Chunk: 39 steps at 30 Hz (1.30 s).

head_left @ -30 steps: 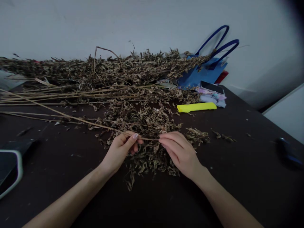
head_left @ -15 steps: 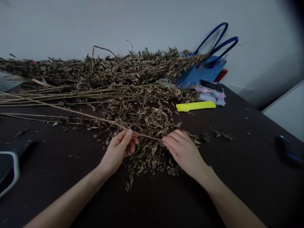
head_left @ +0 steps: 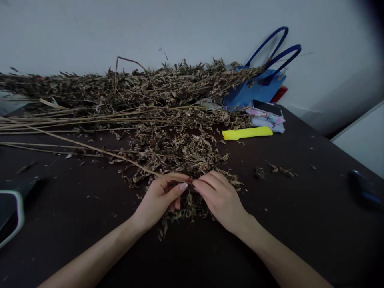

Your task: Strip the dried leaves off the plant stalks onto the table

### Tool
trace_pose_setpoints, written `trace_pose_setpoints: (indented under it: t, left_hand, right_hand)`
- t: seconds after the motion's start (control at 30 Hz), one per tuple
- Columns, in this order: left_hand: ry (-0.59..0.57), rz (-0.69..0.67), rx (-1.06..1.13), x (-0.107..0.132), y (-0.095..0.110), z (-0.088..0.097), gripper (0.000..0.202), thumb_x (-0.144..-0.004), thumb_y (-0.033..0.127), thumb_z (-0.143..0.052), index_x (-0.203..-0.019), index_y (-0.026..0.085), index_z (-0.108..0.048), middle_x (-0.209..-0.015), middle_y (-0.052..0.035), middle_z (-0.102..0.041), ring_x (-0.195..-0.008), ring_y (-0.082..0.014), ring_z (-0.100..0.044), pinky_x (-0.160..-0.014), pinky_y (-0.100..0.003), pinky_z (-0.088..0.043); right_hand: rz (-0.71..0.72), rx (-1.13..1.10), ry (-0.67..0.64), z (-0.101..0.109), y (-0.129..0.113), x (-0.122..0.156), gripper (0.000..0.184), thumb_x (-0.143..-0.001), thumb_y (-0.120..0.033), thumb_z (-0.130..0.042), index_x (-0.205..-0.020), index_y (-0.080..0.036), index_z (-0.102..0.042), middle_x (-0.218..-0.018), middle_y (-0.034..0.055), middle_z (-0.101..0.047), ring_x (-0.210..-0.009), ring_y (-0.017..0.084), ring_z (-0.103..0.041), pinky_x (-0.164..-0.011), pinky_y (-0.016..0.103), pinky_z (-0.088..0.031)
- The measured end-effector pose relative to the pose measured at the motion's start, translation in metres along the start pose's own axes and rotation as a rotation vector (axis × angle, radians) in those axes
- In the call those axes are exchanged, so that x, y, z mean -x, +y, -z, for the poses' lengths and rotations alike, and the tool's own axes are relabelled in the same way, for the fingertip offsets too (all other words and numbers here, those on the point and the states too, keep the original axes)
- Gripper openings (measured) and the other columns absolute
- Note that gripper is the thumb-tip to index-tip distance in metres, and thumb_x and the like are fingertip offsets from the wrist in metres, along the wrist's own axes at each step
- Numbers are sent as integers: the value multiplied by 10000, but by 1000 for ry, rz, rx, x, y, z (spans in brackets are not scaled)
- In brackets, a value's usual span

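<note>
The dark table (head_left: 300,216) has bare room near and right of the hands. The left hand (head_left: 159,198) and right hand (head_left: 220,196) meet fingertip to fingertip. Both pinch the near end of a dry stem (head_left: 84,146) over the leaf pile (head_left: 180,148).

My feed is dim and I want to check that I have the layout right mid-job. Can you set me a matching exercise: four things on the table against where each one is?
Things:
1. thin stem
2. yellow tool
3. blue bag
4. phone

Places:
a. on top of the folded cloth
b. pinched between the left hand and the right hand
c. at the back by the wall, under the tips of the dried branches
d. flat on the table, right of the leaf pile

Pairs: 1-b, 2-d, 3-c, 4-a.
</note>
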<state>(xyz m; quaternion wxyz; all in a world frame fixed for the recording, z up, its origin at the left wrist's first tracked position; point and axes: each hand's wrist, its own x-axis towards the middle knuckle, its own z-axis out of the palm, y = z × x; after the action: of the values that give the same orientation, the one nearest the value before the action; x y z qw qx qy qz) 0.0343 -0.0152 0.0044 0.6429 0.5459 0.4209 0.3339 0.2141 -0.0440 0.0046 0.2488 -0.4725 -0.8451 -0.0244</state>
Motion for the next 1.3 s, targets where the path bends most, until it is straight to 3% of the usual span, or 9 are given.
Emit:
trace_pose_setpoints:
  t: [0.07, 0.27, 0.63, 0.8, 0.9, 1.1, 1.3]
  left_hand:
    - [-20, 2, 6, 0, -2, -2, 253, -809, 312, -574, -1007, 157, -598, -520, 40, -509, -419, -72, -464, -385, -162, -383]
    - [-42, -50, 2, -1, -5, -4, 202, -804, 268, -581, -981, 172, -583, -814, -22, -605, -467, -54, -512, -395, -163, -411]
    - [52, -83, -68, -4, -5, -2, 112, -795, 245, -580, -840, 155, -628, -567, 17, -548, -417, -69, -484, -368, -162, -382]
    - [74, -24, -49, -4, -4, 1, 200, -774, 285, -612, -941, 176, -620, -461, 47, -496, -377, -77, -444, -340, -159, -361]
    - [96, -15, -5, -4, -3, 3, 282, -742, 298, -654, -996, 187, -603, -497, 50, -499, -407, -75, -452, -346, -150, -362]
    - [151, -36, 119, -5, 2, 2, 199, -791, 326, -601, -863, 141, -613, -708, -16, -615, -400, -37, -427, -325, -141, -328]
    - [144, -73, 181, -6, 4, 3, 156, -794, 265, -601, -875, 131, -606, -756, -51, -674, -480, -78, -542, -399, -170, -420]
  right_hand:
    - [-6, -24, 21, -1, -2, 0, 187, -891, -137, -430, -941, -156, -609, -843, 66, -584, -793, 175, -496, -722, 320, -419]
    - [4, -134, 76, -4, -4, 0, 185, -900, -128, -417, -974, -141, -586, -858, 73, -589, -815, 173, -510, -741, 322, -440]
    - [33, -135, 95, -4, -3, 0, 201, -892, -101, -410, -967, -145, -592, -867, 74, -601, -836, 173, -515, -740, 324, -447]
    - [1, -122, 99, -4, 2, 0, 232, -884, -83, -402, -1008, -145, -588, -863, 73, -599, -838, 176, -518, -743, 328, -450]
    - [0, -124, 95, -5, 3, 0, 234, -886, -83, -401, -1007, -147, -590, -873, 74, -599, -841, 175, -513, -747, 326, -455]
    - [11, -116, 96, -5, 1, -1, 226, -867, -89, -449, -1032, -155, -589, -905, 75, -603, -860, 181, -524, -764, 341, -470]
    - [97, -279, 249, 3, -3, -2, 302, -841, -78, -487, -1123, -170, -547, -1056, 92, -601, -1002, 192, -548, -825, 379, -498]
